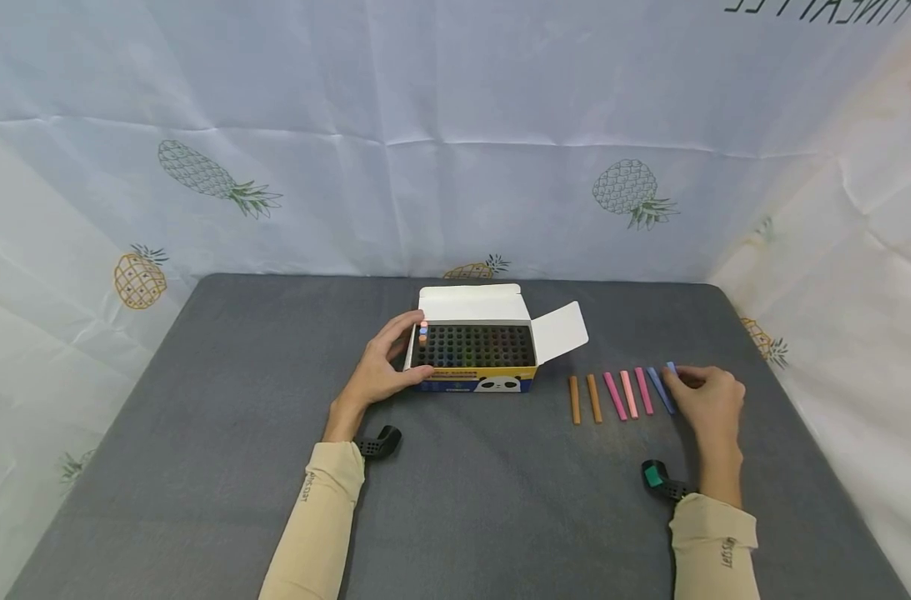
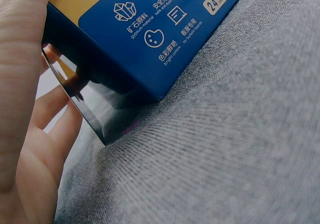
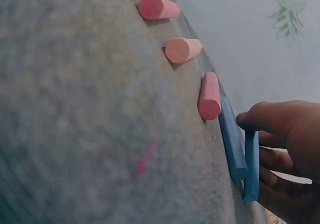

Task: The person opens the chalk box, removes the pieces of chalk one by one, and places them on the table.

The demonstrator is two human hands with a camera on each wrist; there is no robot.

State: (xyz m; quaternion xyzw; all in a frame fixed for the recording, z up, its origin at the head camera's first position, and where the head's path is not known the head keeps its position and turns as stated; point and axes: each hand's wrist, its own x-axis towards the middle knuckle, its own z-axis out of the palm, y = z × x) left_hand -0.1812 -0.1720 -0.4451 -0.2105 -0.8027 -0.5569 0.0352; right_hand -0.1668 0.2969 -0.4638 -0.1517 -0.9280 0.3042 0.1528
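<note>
The right hand (image 1: pixel 706 404) is pinching a blue chalk stick (image 3: pixel 252 169) between thumb and fingers, at 4 o'clock from the chalk box (image 1: pixel 451 386). Toward 9 o'clock from this grip, six chalk sticks (image 1: pixel 629 395) are lying in a row on the gray tabletop (image 1: pixel 515 492). Farther out, the left hand (image 1: pixel 378 371) is holding the open box at its 9 o'clock end; three stored sticks (image 1: pixel 423 332) are occupying its 10 o'clock corner. A pineapple-print cloth (image 1: pixel 425 208) is hanging beyond, at 12 o'clock

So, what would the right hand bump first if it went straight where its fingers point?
Probably the loose blue chalk, lying just beside the pinched blue chalk in the right hand; whether they touch is unclear.
</note>
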